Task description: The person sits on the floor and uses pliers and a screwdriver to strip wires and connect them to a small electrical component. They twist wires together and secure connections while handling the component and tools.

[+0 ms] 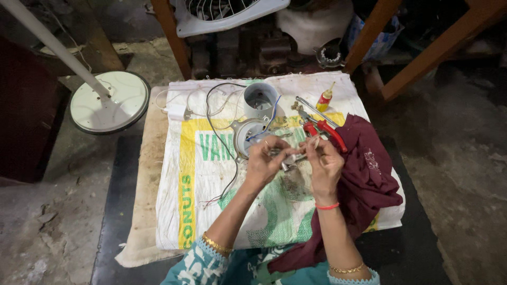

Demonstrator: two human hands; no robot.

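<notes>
My left hand [262, 162] and right hand [323, 162] both grip 1 small metal part [289, 158] | red pliers [323, 132] just far of them | maroon cloth [369, 179] right

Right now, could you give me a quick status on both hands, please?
Left hand and right hand both pinching a small metal part above the printed sack. Red-handled pliers just beyond; maroon cloth beside right hand.

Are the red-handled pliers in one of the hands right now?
No, the red-handled pliers lie on the sack beside the maroon cloth, while the left hand and right hand together hold a small metal part.
</notes>
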